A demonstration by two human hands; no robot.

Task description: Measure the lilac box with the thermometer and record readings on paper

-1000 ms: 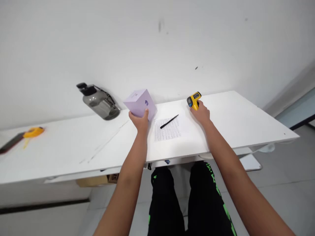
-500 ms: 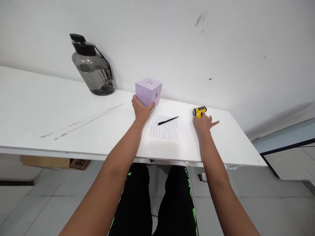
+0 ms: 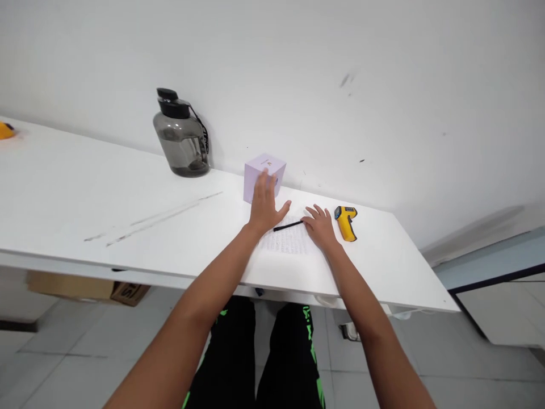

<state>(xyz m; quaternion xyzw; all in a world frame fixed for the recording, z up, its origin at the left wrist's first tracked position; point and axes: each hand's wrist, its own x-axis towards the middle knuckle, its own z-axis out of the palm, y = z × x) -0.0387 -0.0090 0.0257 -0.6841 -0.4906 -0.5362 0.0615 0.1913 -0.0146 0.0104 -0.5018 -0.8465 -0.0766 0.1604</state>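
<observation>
My left hand is open, fingers spread, in front of a lilac cube-shaped box near the wall; whether a fingertip touches the box I cannot tell. A handwritten sheet of paper lies on the white table, with a black pen slanting across it. My right hand rests at the sheet's right side, fingers apart, its thumb at the pen's right end, which it covers. To its right lies a yellow and black infrared thermometer gun, untouched.
A large grey see-through water bottle with a black lid stands by the wall at left. Part of an orange-yellow object shows at the far left edge. Below the white table sits a cardboard box on the floor side.
My left hand has let go of the lilac box and moved right and nearer. My right hand has left the thermometer gun, now lying with its handle toward me, and moved left to the pen.
</observation>
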